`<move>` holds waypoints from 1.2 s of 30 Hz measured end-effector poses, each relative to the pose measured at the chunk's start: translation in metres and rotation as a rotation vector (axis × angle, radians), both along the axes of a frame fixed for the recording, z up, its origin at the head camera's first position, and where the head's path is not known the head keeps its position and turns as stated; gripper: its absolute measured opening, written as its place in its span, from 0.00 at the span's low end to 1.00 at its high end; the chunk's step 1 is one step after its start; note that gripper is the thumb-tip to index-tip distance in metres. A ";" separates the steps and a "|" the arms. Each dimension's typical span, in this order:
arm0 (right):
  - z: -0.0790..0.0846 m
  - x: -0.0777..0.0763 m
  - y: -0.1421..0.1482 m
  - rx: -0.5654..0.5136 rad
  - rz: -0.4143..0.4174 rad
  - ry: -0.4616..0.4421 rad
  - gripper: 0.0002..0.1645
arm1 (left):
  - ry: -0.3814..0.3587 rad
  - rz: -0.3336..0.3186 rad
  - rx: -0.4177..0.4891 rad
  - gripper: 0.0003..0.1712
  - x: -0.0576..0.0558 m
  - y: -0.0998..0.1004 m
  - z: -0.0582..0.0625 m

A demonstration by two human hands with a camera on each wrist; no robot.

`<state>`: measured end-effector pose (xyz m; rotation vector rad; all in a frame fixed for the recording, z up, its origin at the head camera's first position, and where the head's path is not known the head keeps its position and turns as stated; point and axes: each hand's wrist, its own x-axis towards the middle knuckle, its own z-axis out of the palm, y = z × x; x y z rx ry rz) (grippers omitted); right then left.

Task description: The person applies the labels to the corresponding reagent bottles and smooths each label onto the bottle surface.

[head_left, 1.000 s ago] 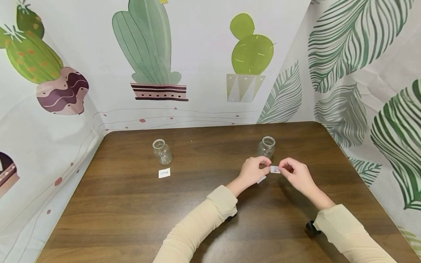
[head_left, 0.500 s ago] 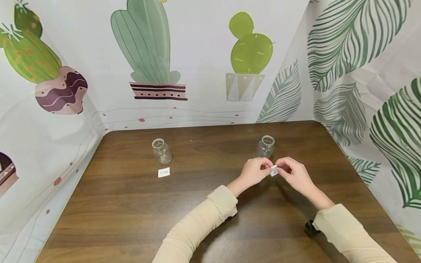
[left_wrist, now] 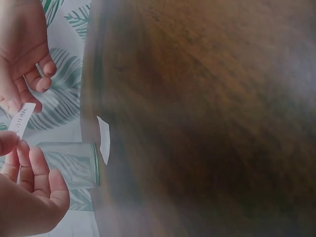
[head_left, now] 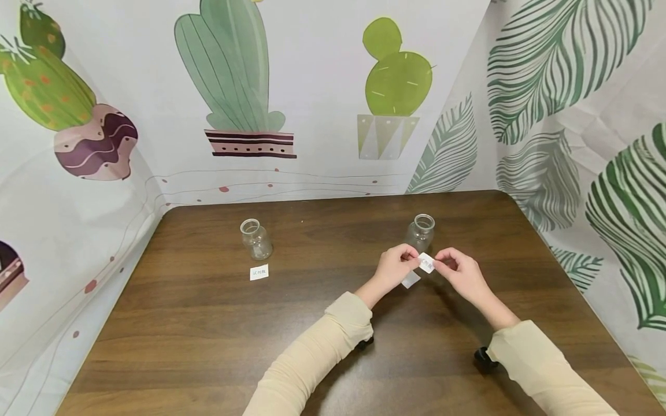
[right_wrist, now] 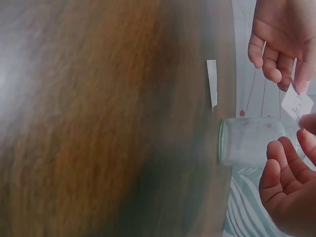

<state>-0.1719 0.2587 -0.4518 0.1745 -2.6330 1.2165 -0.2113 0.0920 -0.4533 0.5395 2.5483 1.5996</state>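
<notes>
Both hands meet in front of a clear glass jar (head_left: 420,231) at the back right of the table. Between them they hold a small white label (head_left: 426,263) with dark characters on it. My left hand (head_left: 393,267) pinches its left edge between thumb and finger. Thumb and finger of my right hand (head_left: 465,277) pinch the opposite edge. Raised above the table, the label (left_wrist: 22,121) also shows in the left wrist view, the other fingers loosely bent below it. Under the left hand lies a blank whitish slip of paper (head_left: 410,279), partly covered in the head view.
A second clear glass jar (head_left: 257,240) stands at the back left. Another white label (head_left: 259,272) with characters lies in front of it. The brown wooden table (head_left: 208,341) ends at a patterned cloth wall (head_left: 322,144) behind.
The label has tilted, first narrowing between the fingers, then turning its written face up more fully. Left hand and label have shifted a little left, uncovering more of the blank slip.
</notes>
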 end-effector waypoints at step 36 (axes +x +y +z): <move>-0.020 -0.036 0.004 0.003 -0.062 -0.057 0.04 | 0.104 0.188 -0.488 0.05 -0.023 0.016 -0.010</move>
